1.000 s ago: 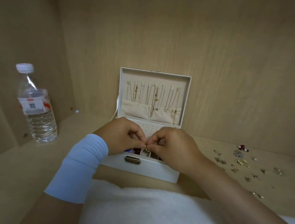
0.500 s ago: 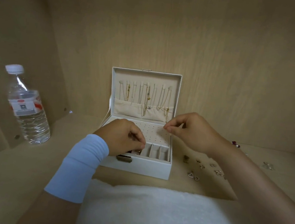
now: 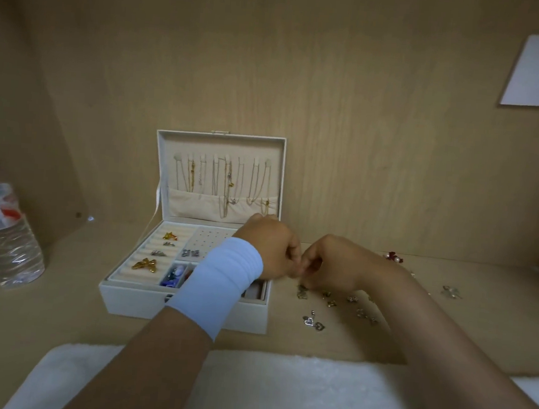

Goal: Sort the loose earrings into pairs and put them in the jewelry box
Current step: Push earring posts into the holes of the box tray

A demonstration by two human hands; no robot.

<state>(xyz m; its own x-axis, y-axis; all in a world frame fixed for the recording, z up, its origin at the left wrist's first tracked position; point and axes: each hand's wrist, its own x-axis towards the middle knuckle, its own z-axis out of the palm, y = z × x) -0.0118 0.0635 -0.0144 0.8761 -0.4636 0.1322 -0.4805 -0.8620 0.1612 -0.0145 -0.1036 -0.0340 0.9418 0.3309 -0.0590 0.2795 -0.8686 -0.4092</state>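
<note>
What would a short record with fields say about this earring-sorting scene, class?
Box: white jewelry box, lid open, on pale wooden shelf
Inside: gold bow-shaped earrings in left cushion rows
Loose: small metal earrings scattered right of box
Hands: left hand and right hand, fingers curled, fingertips meeting beside box; anything pinched too small to see

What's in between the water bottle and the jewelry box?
Just bare wooden shelf between water bottle and jewelry box; the head view shows it.
</note>
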